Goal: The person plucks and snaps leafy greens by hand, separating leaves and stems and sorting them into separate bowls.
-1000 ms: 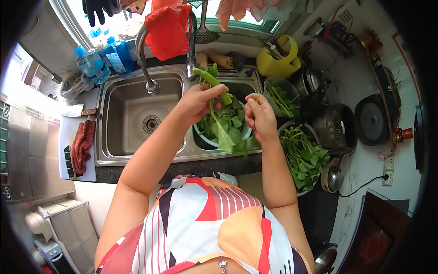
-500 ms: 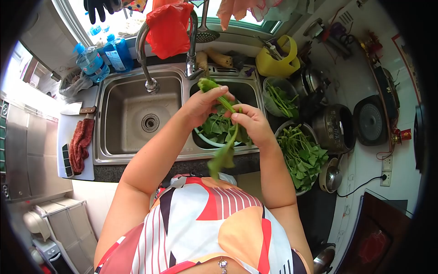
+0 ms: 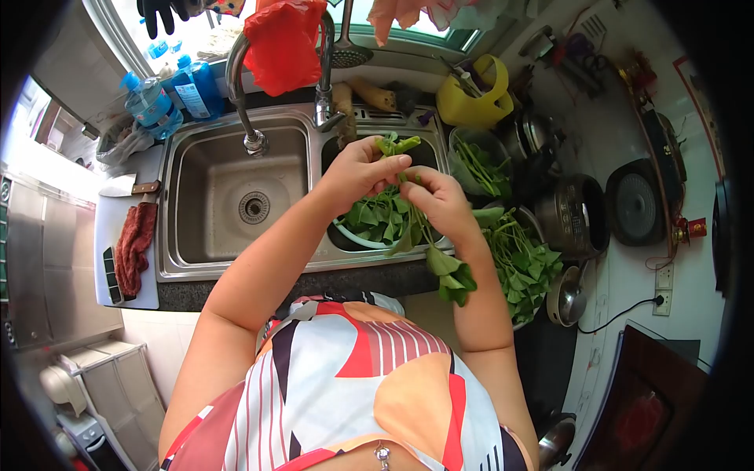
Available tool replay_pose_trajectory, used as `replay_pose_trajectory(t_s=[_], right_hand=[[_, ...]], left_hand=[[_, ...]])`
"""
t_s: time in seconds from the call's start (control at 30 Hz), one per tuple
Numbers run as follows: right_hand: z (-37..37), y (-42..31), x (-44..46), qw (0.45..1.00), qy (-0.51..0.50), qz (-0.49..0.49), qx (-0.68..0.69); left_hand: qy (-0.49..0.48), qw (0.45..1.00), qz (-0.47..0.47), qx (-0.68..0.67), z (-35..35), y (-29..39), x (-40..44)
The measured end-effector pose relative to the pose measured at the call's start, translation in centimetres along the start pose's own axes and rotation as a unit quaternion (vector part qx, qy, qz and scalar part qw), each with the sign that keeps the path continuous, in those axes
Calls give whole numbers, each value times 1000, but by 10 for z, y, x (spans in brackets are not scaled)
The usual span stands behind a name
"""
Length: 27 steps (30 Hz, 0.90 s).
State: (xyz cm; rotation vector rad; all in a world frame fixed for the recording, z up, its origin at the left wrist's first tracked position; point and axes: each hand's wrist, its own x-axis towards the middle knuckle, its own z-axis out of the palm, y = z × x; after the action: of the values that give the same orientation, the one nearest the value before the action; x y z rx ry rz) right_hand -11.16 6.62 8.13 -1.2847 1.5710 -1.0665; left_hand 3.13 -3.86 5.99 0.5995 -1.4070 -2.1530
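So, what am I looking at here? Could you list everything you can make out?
sink: 1, two-basin, silver, centre
bowl: 1, pale, in the sink's right half
loose leaves: many, green, in the bowl
leafy stems: several, green, held near the bowl
tap: 1, silver, behind the sink
plastic bag: 1, red, hanging at the tap
bottles: at least 2, blue, back left
board: 1, white, left of the sink
knife: 1, brown handle, on the board
cloth: 1, red-brown, on the board
caddy: 1, yellow, back right
greens pile: 1, green, right of the sink
glove: 1, black, top left
left fingers: 1 hand, bare, closed on the leafy stems
right fingers: 1 hand, bare, at the stems, grip unclear
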Motion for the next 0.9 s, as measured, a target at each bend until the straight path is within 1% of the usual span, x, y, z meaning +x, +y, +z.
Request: replay_pose_trajectory(t_s=[0.03,0.07,0.1,0.17,0.2,0.27,0.3,0.37,0.5,0.6,0.67,0.7,0.73,0.77,0.8,0.83,0.9], right_hand=[[-1,0,2,998,-7,-8,-56],[2,-1,3,997,7,-31,-75],[2,0,3,999,-7,-21,-43],[2,2,3,999,-37,-1,22],[3,6,3,999,-41,-11,21],[4,13,2,998,-47,-30,21],[3,13,1,998,-60,-21,-4],[-2,10,-1,995,-82,-3,-55],[2,16,-1,997,4,-45,-57],[10,25,2,992,92,-88,-2],[11,31,7,983,145,-102,56],[2,37,7,963,195,2,184],[-6,45,4,966,213,-28,143],[-12,49,5,967,227,-62,100],[-10,27,1,941,178,39,284],[-5,18,-2,962,122,51,240],[5,9,-6,986,15,69,150]], left_hand=[[11,1000,6,14,5,2,1],[23,999,12,27,10,5,1],[35,998,17,40,12,7,0],[26,995,50,86,10,0,3],[22,992,67,109,9,0,4],[26,984,55,169,5,2,5],[26,978,48,200,4,3,4],[18,979,52,195,3,3,4],[12,987,74,141,4,-4,6],[47,990,99,83,13,-10,8],[102,985,139,22,18,-10,6],[129,979,157,-8,19,-9,5],[140,975,170,0,17,-3,4],[130,978,157,41,13,-1,6],[121,979,145,82,10,1,7],[110,978,126,123,9,0,7],[114,970,147,155,14,-4,10]])
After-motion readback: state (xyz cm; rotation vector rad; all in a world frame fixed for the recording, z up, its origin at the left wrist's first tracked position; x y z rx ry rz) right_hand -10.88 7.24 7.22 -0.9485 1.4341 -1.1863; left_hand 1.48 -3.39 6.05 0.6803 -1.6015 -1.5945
